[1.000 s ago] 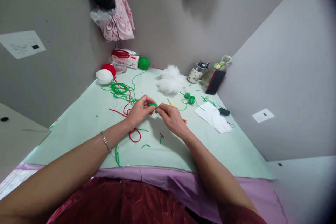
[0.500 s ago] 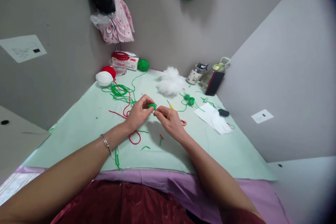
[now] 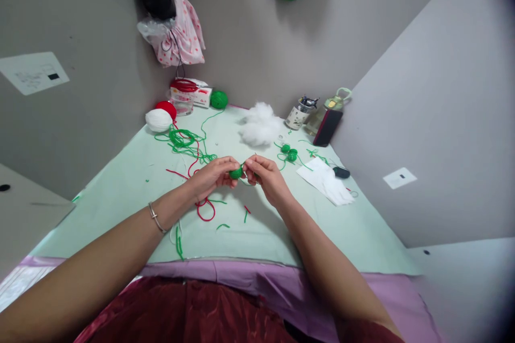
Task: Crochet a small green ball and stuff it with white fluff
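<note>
My left hand (image 3: 213, 176) grips a small round green crocheted piece (image 3: 235, 172) between thumb and fingers, above the middle of the table. Right beside it, my right hand (image 3: 266, 178) is closed in a pinch at the piece's upper edge. A thin green yarn strand (image 3: 242, 165) runs from the piece into that pinch; whether a needle is there too is too small to see. Below the hands lie a loop of red yarn (image 3: 206, 211) and short green yarn scraps (image 3: 223, 226).
Tangled green yarn (image 3: 183, 139) lies left, near white (image 3: 159, 120) and red yarn balls (image 3: 167, 109). White stuffing (image 3: 259, 126) sits behind the hands. Rightward are small green crocheted balls (image 3: 292, 155), white paper (image 3: 325, 182), a pen holder (image 3: 298, 117) and a phone (image 3: 328, 128).
The green piece has turned and shows more of its rounded side. Both hands have shifted slightly nearer me; my right hand now covers the yellow-handled hook and the orange handle.
</note>
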The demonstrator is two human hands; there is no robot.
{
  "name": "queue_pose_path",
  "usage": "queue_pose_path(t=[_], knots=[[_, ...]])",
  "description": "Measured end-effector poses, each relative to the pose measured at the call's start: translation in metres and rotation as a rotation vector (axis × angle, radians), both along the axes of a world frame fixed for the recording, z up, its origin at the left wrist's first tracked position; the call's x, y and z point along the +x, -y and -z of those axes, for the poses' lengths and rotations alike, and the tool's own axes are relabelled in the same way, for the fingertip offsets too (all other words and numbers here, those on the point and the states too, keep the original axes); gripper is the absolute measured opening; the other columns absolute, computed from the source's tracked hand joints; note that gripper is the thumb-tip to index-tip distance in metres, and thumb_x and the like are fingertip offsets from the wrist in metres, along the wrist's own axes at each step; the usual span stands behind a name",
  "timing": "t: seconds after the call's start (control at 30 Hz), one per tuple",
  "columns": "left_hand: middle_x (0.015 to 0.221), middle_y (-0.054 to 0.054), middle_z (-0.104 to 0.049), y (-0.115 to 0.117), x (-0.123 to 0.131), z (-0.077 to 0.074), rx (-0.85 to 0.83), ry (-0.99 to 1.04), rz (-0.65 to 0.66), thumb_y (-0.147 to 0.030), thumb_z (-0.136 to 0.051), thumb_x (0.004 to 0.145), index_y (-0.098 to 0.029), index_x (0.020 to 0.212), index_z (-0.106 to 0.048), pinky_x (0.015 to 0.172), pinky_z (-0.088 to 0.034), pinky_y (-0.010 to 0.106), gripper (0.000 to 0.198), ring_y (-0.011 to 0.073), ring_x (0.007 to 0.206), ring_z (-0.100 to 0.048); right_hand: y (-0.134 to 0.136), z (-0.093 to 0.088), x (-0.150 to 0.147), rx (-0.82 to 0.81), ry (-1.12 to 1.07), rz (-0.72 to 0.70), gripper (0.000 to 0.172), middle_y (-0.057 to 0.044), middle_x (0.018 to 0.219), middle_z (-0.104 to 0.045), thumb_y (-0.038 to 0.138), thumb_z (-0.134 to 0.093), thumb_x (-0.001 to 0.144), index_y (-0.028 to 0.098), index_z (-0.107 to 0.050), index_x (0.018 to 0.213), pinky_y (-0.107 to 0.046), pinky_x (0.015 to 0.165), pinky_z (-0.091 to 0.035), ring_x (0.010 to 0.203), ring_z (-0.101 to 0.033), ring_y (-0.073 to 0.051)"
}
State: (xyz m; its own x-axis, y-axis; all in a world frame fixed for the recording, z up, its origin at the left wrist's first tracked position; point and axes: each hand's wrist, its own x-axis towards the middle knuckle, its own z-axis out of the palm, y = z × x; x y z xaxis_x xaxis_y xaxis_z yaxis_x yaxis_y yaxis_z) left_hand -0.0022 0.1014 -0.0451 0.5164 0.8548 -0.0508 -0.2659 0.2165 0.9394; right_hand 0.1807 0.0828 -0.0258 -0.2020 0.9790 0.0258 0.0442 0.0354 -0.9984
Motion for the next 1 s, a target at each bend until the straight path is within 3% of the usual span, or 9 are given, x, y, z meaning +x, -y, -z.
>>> queue_pose_path(t=[0.23, 0.37, 0.6, 0.67, 0.83, 0.9, 1.0], knots=[[0.082, 0.003, -0.066, -0.001, 0.002, 0.003, -0.034, 0.044, -0.006, -0.048, -0.081, 0.082, -0.017, 0.08, -0.069, 0.071, -0.057, 0.035, 0.033, 0.016, 0.069, -0.064, -0.003, 0.002, 0.003, -0.064, -0.059, -0.028, 0.043, 0.007, 0.055, -0.046, 0.062, -0.075, 0.079, 0.021, -0.063, 0.074, -0.026, 0.054, -0.033, 0.052, -0.038, -0.009], [0.089, 0.004, -0.07, -0.003, 0.0, 0.004, -0.013, 0.053, -0.075, -0.041, -0.086, 0.077, -0.018, 0.086, -0.071, 0.081, -0.057, 0.035, 0.029, 0.0177, 0.081, -0.066, -0.004, 0.004, 0.006, -0.049, -0.014, -0.056, 0.04, 0.008, 0.055, -0.044, 0.061, -0.069, 0.085, 0.022, -0.063, 0.078, -0.026, 0.054, -0.032, 0.051, -0.035, -0.009], [0.093, 0.004, -0.075, -0.008, -0.003, 0.009, 0.028, 0.047, -0.27, -0.035, -0.09, 0.07, -0.019, 0.093, -0.071, 0.089, -0.053, 0.037, 0.033, 0.0179, 0.084, -0.067, 0.0, 0.004, 0.011, -0.002, 0.304, -0.266, 0.04, 0.001, 0.065, -0.065, 0.058, -0.074, 0.084, 0.019, -0.073, 0.075, -0.027, 0.061, -0.042, 0.061, -0.051, -0.013], [0.097, 0.005, -0.076, -0.009, -0.002, 0.01, 0.047, 0.047, -0.296, -0.035, -0.09, 0.07, -0.019, 0.094, -0.072, 0.092, -0.053, 0.038, 0.034, 0.0188, 0.088, -0.067, -0.006, 0.006, 0.018, 0.048, 0.411, -0.164, 0.038, 0.0, 0.071, -0.068, 0.055, -0.07, 0.087, 0.019, -0.074, 0.077, -0.028, 0.066, -0.043, 0.067, -0.054, -0.015], [0.1, 0.005, -0.075, -0.008, 0.002, 0.013, 0.107, 0.017, -0.322, -0.034, -0.087, 0.071, -0.02, 0.104, -0.077, 0.096, -0.049, 0.038, 0.037, 0.0199, 0.093, -0.067, -0.032, 0.02, 0.043, 0.148, 0.642, 0.302, 0.024, -0.009, 0.108, -0.07, 0.037, -0.06, 0.094, 0.022, -0.071, 0.109, -0.034, 0.083, -0.045, 0.094, -0.06, -0.023], [0.103, 0.006, -0.077, -0.008, 0.003, 0.014, 0.128, -0.005, -0.317, -0.034, -0.087, 0.072, -0.02, 0.109, -0.078, 0.098, -0.048, 0.038, 0.04, 0.0209, 0.097, -0.067, -0.04, 0.027, 0.048, 0.144, 0.701, 0.374, 0.027, -0.011, 0.113, -0.069, 0.028, -0.065, 0.088, 0.022, -0.069, 0.114, -0.036, 0.088, -0.044, 0.1, -0.06, -0.025], [0.105, 0.008, -0.079, -0.007, 0.003, 0.015, 0.153, -0.028, -0.319, -0.034, -0.085, 0.074, -0.02, 0.111, -0.075, 0.1, -0.048, 0.039, 0.04, 0.0227, 0.101, -0.068, -0.047, 0.034, 0.05, 0.12, 0.723, 0.39, 0.03, -0.011, 0.104, -0.07, 0.018, -0.066, 0.08, 0.02, -0.069, 0.11, -0.038, 0.09, -0.043, 0.096, -0.06, -0.025]])
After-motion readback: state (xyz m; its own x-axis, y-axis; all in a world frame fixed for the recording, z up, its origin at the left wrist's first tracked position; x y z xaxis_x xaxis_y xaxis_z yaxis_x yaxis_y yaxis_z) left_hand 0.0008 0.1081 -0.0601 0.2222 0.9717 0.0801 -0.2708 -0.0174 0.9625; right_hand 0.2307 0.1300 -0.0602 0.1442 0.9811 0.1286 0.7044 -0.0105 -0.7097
